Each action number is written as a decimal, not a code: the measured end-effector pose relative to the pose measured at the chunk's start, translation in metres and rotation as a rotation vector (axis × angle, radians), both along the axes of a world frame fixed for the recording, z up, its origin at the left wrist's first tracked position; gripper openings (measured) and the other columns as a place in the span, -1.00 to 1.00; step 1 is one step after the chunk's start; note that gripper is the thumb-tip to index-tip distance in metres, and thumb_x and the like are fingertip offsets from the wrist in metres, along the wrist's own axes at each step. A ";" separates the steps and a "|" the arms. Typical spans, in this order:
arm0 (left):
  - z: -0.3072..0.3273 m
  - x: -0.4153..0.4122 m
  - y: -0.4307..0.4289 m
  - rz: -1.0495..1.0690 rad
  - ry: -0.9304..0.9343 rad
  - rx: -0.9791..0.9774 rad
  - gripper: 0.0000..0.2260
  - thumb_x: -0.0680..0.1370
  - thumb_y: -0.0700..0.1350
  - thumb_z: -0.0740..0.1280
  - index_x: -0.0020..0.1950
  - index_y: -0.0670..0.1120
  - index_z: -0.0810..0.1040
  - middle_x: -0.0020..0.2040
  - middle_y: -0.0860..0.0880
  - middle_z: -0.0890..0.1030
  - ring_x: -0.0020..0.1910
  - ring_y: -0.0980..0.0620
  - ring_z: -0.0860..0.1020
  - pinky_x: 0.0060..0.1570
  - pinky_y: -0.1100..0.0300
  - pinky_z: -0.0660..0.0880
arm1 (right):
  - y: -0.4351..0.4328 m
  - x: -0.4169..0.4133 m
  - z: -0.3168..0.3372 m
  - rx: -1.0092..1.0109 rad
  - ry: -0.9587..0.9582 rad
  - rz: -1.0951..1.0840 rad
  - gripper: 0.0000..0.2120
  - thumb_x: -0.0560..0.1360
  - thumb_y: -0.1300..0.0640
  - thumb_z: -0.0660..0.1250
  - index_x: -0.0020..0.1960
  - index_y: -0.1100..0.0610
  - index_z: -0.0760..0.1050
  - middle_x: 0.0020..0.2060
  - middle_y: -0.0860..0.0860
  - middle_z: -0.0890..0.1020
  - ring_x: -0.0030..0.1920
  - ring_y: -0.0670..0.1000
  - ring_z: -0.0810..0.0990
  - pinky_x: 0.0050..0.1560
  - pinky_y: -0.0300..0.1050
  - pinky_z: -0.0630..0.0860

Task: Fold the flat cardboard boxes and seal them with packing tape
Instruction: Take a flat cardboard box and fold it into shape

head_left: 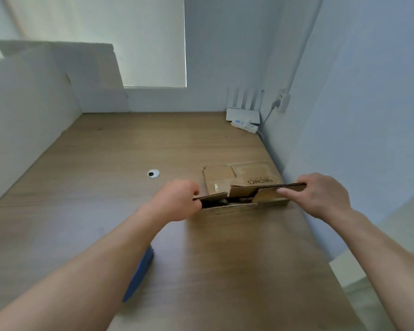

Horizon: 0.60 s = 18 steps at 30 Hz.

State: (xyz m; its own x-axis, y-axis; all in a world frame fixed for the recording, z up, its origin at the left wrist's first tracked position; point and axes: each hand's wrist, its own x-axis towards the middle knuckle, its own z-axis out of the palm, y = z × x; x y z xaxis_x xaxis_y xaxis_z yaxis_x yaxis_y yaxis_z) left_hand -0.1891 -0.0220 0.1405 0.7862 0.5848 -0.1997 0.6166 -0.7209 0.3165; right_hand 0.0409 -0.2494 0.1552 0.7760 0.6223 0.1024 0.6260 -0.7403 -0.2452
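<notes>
A brown cardboard box (244, 195), still nearly flat, is held just above the wooden table (105, 187) at the right of centre. My left hand (177, 201) grips its left end, fingers curled round the edge. My right hand (320, 195) pinches the box's right end, thumb on the near face. The flaps gape slightly and show a dark gap inside. Behind it, a flat cardboard box (239, 174) with printed lettering lies on the table. No packing tape can be made out.
A blue object (140, 273) lies half hidden under my left forearm. A round cable grommet (153, 173) sits in the tabletop. A white router (243, 114) and power strip (245, 125) stand at the far right corner. White foam boards (34, 103) line the left side; a wall runs along the right.
</notes>
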 end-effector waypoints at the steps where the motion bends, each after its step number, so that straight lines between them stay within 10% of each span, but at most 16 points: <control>1: 0.000 0.001 -0.003 -0.007 0.022 -0.004 -0.91 0.55 -0.04 0.25 -0.10 0.02 0.53 -0.18 0.00 0.58 -0.21 -0.04 0.53 -0.26 0.15 0.49 | -0.002 0.000 0.002 0.005 0.001 0.020 -0.43 0.33 -0.49 0.33 -0.43 0.02 0.42 -0.41 -0.04 0.53 -0.30 0.00 0.50 -0.39 -0.12 0.29; 7: 0.006 0.012 -0.024 0.114 -0.078 -0.084 -0.73 0.61 -0.12 0.19 -0.30 -0.07 0.36 -0.31 -0.03 0.45 -0.25 -0.11 0.48 -0.34 0.15 0.34 | -0.017 0.019 0.002 0.170 0.150 0.082 -0.45 0.23 -0.59 0.28 -0.28 -0.10 0.57 -0.24 -0.05 0.61 -0.15 0.01 0.57 -0.22 -0.10 0.44; 14: 0.035 0.031 -0.042 0.453 -0.435 -0.482 -0.80 0.62 -0.15 0.21 0.00 -0.25 0.55 -0.15 -0.22 0.57 -0.27 -0.11 0.54 -0.29 -0.08 0.62 | -0.015 0.029 0.005 0.291 0.218 0.099 -0.64 0.38 0.00 0.55 0.12 0.04 0.57 -0.05 -0.02 0.61 -0.06 -0.02 0.52 -0.12 -0.16 0.38; 18: 0.043 0.036 -0.066 0.484 -0.365 -0.425 -0.79 0.57 -0.32 0.11 -0.21 -0.18 0.45 -0.31 -0.12 0.44 -0.42 -0.09 0.43 -0.63 0.33 0.34 | -0.008 0.038 -0.002 0.340 0.335 -0.042 -0.59 0.44 0.25 0.46 0.27 0.13 0.48 0.02 0.05 0.56 0.03 0.08 0.54 -0.04 -0.09 0.48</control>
